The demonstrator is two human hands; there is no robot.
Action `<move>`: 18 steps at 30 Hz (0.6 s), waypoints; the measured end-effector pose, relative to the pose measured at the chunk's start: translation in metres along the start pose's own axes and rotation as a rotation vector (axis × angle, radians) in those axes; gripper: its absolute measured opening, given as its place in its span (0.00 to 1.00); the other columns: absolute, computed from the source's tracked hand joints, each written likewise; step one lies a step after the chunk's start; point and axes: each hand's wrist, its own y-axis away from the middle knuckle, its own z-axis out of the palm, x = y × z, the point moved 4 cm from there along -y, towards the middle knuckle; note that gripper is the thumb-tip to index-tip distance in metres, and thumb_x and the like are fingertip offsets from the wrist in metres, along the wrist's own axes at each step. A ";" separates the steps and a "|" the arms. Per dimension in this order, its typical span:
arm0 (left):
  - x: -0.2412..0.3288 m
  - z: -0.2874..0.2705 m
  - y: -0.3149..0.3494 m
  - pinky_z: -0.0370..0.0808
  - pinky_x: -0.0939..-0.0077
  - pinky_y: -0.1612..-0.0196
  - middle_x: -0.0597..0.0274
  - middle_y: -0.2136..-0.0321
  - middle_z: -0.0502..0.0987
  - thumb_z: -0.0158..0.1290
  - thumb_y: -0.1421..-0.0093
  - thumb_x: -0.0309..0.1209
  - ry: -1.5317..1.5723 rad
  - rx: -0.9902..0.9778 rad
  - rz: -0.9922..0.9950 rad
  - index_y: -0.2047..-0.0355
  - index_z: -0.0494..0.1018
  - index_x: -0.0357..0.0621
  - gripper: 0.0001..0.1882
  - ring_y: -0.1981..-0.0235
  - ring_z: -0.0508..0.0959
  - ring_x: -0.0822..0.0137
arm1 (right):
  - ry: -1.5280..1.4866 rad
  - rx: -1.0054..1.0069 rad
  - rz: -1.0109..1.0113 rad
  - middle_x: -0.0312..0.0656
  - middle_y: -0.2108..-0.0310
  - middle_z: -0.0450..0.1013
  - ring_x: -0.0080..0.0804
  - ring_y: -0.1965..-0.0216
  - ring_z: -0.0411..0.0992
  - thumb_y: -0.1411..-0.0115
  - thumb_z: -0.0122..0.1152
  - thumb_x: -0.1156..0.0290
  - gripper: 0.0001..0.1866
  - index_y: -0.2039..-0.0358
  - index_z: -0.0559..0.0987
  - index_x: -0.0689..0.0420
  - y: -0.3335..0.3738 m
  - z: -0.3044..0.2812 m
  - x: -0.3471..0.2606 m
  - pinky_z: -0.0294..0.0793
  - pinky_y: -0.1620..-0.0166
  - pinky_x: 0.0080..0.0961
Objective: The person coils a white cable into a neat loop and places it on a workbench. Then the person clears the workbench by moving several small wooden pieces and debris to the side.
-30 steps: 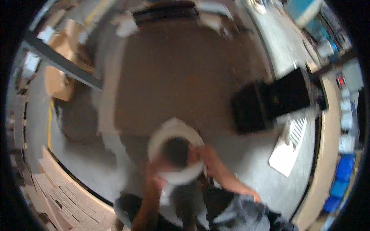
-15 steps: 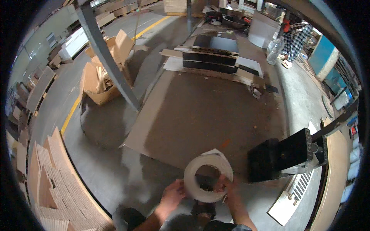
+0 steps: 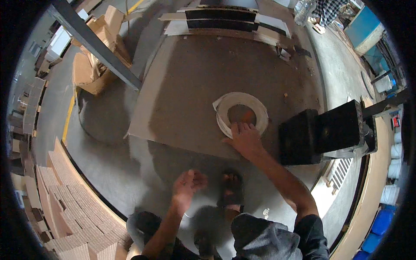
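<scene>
A ring-shaped roll of cream-coloured strip (image 3: 224,110) lies on the brown sheet on the floor, its loose end sticking out at the left. My right hand (image 3: 247,141) grips its near rim, with fingers over into the hole and the thumb outside. The strip's material cannot be made out. My left hand (image 3: 188,186) hangs over the grey floor, nearer to me, open with loosely bent fingers and nothing in it. A large brown sheet (image 3: 195,86) spreads beneath the roll.
Black box-shaped parts (image 3: 299,138) stand right of the roll. Black and white strips (image 3: 221,21) lie stacked at the sheet's far end. Corrugated cardboard (image 3: 78,208) is piled at left, near a metal post (image 3: 95,43) and a torn carton (image 3: 93,73). A person (image 3: 327,13) is at far right.
My right hand has carried the roll forward and down onto the brown sheet. My left hand has come away from the roll and opened. The view has tilted nearer to my feet.
</scene>
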 end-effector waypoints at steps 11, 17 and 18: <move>0.004 0.001 -0.006 0.78 0.64 0.53 0.49 0.59 0.80 0.49 0.30 0.48 -0.267 0.080 0.029 0.50 0.71 0.34 0.25 0.59 0.81 0.60 | 0.096 -0.078 -0.044 0.50 0.60 0.76 0.45 0.59 0.74 0.41 0.60 0.47 0.31 0.52 0.74 0.64 0.001 0.018 -0.006 0.67 0.52 0.46; 0.016 0.027 -0.001 0.79 0.68 0.55 0.51 0.61 0.81 0.50 0.30 0.45 -0.450 -0.024 0.195 0.53 0.72 0.34 0.22 0.61 0.81 0.64 | 0.148 -0.050 -0.024 0.47 0.62 0.76 0.44 0.58 0.73 0.40 0.62 0.54 0.26 0.52 0.74 0.64 0.005 0.003 0.007 0.67 0.50 0.47; 0.019 0.034 -0.001 0.79 0.69 0.55 0.51 0.61 0.81 0.51 0.30 0.45 -0.481 -0.053 0.231 0.53 0.73 0.34 0.22 0.62 0.81 0.65 | 0.117 -0.064 -0.004 0.47 0.61 0.75 0.45 0.57 0.72 0.40 0.62 0.55 0.26 0.51 0.73 0.64 0.006 0.001 0.012 0.66 0.49 0.47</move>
